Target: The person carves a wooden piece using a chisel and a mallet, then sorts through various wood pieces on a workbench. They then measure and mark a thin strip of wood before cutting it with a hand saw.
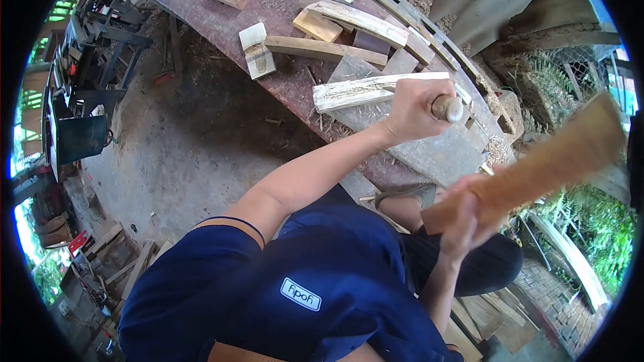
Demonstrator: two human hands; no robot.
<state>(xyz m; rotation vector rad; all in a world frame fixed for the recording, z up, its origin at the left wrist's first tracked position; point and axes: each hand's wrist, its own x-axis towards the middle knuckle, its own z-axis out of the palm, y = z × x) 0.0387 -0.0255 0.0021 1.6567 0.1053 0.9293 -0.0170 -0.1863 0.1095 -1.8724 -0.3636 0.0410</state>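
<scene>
My left hand (412, 114) is closed round a rounded wooden handle (447, 108), whose end faces up; the rest of it is hidden. Beneath that hand a pale, rough-hewn wooden piece (349, 94) lies across a grey slab (429, 157) on the reddish bench (288, 100). On the right, my right hand (463, 218) grips the lower end of a broad brown wooden board (550, 157). The board is raised, slants up to the right and is blurred by motion.
Curved wood pieces (325, 48) and a notched pale block (257, 51) lie farther along the bench. Wood shavings (500, 151) gather near its far edge. Flat boards (493, 318) lie low at the right, and dark racks (111, 40) stand at the left.
</scene>
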